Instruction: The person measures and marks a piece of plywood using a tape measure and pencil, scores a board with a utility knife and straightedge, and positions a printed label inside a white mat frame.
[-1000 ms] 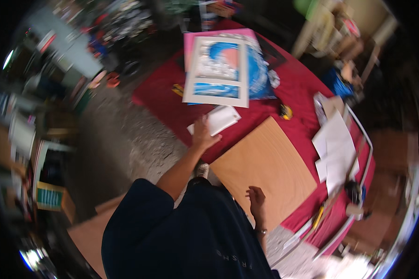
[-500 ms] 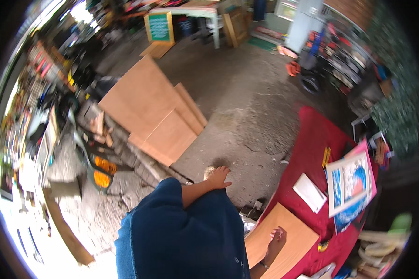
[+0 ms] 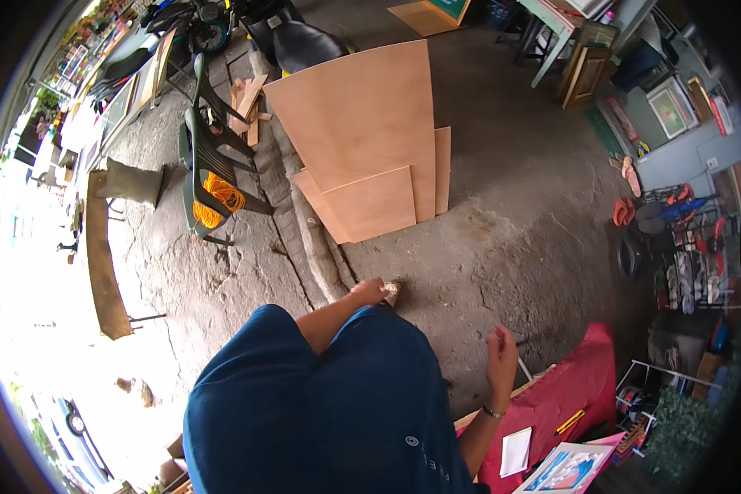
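My left hand (image 3: 369, 291) hangs loosely above the concrete floor, beside my patterned shoe (image 3: 393, 293), with nothing seen in it. My right hand (image 3: 502, 346), a bracelet at its wrist, is raised near the red-covered table (image 3: 594, 362). Its fingers are apart, slightly bent and empty. Ahead of me several sheets of thin brown plywood (image 3: 358, 115) lean together, a smaller sheet (image 3: 375, 202) in front of the tallest. Neither hand touches them. A white pad (image 3: 515, 452), a yellow-and-black cutter knife (image 3: 570, 421) and a colourful picture (image 3: 564, 469) lie on the red cloth.
A dark green plastic chair (image 3: 204, 156) with coiled orange rope (image 3: 218, 200) stands at the left, near wood offcuts (image 3: 247, 103). A raised concrete edge (image 3: 313, 243) runs beside the plywood. A motorcycle (image 3: 305, 41) is behind it. A shoe rack (image 3: 687, 263) stands at the right.
My view has turned right, toward the plywood's front. My right hand has lifted off the wooden board on the red table and moved forward. My left hand's spread fingers have drawn in.
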Motion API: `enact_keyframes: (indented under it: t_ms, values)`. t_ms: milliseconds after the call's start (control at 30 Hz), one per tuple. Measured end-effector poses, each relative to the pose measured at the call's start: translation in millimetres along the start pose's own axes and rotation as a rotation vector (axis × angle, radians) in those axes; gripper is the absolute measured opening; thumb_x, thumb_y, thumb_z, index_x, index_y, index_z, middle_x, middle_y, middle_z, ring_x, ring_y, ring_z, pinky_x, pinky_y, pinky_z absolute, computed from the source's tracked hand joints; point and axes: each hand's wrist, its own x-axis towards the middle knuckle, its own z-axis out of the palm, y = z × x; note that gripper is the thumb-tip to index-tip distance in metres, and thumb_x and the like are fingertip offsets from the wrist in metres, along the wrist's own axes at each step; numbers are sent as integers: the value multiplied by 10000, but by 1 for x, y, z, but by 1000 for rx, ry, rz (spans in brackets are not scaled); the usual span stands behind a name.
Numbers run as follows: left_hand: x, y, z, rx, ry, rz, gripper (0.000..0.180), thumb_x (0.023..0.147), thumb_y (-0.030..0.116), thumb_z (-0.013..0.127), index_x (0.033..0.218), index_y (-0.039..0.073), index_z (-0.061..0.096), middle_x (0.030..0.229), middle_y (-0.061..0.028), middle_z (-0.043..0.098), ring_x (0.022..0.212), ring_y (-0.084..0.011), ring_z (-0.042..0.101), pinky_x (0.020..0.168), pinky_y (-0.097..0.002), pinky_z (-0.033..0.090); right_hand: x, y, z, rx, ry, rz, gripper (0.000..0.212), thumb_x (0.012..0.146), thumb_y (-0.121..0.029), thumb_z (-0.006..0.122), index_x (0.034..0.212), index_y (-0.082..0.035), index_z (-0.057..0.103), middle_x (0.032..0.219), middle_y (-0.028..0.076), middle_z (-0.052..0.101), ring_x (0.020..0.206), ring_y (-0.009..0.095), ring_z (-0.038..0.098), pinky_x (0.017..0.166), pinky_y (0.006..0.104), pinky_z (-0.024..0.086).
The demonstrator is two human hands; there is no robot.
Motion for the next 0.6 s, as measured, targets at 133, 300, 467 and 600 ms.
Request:
enact_keyframes:
  t_ms: [133,300,467,600]
  values:
    - [2,-42,-48,-121,178,-143,475,860,485,606,996,51,741,937,-211,732,929,-391,704,833,-494,545,58,-56,26,-82,-296,-49,372,997,-250,614,1278,-8,590,1125,133,674,949,220,663,842,330,530]
    - [-1,-115,-46,-2,290,-108,537,877,499,571,944,-9,732,1013,-287,697,1007,-439,666,888,-516,517,126,-59,22,-164,-583,-186,402,981,-272,642,1281,-8,601,1108,177,679,972,244,687,853,356,537]
    - [15,-68,-5,-76,198,-344,519,905,486,647,1050,-4,738,934,-252,727,1004,-361,710,855,-484,547,223,-46,-19,-241,-552,-280,380,976,-280,641,1238,-8,605,1093,195,677,933,316,683,827,397,541]
    - [33,16,4,-301,92,-389,487,864,451,668,1007,-8,742,943,-223,737,947,-350,715,857,-433,545,299,-55,-57,-301,-497,-375,329,969,-236,635,1195,2,617,1072,199,680,963,354,673,819,419,541]
